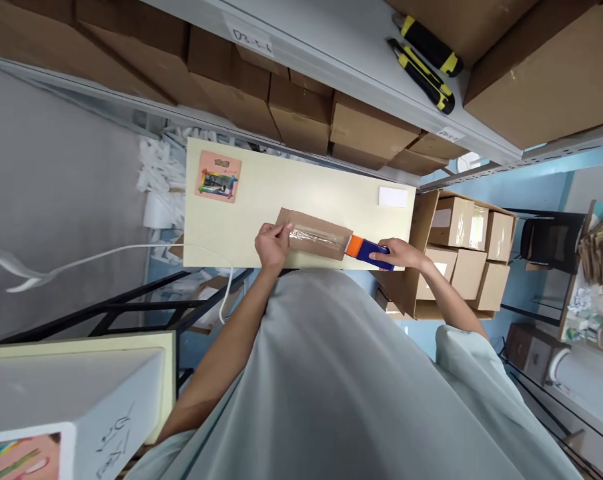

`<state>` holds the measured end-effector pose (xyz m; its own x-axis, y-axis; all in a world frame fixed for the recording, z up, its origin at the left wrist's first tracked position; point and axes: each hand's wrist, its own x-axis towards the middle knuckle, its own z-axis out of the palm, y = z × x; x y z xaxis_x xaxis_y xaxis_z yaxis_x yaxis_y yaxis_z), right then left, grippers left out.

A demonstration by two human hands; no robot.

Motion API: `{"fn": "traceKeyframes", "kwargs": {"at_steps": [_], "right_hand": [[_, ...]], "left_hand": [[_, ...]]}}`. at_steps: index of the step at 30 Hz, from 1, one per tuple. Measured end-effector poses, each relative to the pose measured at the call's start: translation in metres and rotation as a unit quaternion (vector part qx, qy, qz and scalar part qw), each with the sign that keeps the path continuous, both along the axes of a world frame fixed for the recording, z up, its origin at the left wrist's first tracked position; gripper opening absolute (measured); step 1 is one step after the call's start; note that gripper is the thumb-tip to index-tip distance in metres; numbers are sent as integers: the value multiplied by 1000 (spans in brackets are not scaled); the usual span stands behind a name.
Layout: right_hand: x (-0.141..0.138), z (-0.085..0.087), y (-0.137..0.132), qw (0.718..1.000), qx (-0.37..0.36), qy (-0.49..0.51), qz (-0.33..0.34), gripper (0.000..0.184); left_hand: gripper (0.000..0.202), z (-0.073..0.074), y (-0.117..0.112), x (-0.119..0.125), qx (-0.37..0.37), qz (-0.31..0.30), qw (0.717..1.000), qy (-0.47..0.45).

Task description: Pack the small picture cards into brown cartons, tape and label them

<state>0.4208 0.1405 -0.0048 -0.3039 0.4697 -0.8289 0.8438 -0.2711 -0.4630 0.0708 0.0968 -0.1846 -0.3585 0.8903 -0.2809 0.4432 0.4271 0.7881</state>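
A narrow brown cardboard box (314, 248) lies on the pale yellow table (341, 187) close to my body. A shiny strip of clear tape (321, 239) runs along its top. My left hand (274, 245) pinches the box's left end, thumb and fingers together near the tape's end. In my right hand (399, 253) is a dark blue and orange tape dispenser (366, 252), its orange head at the box's right end. Whether the tape is still joined to the dispenser I cannot tell.
A pink picture card (218, 176) lies at the table's far left, a small white box (393, 197) at its far right. An open carton (434, 200) of small boxes stands to the right. Two utility knives (424, 63) rest on the shelf above. A white cable (146, 246) crosses the left corner.
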Motion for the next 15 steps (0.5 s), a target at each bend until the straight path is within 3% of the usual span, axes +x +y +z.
{"fn": "traceKeyframes", "kwargs": {"at_steps": [8,11,15], "right_hand": [[51,-7,-7,999,-36,18,-17,54],[53,-15,-11,999,-36,2,-2,44],[38,-33,-13,991,28,-112,65,36]], "left_hand": [[31,-2,1,16,-10,-4,1000,19],[29,-6,1,16,-2,3,1000,23],[29,-11,0,16,-5,3,1000,26]]}}
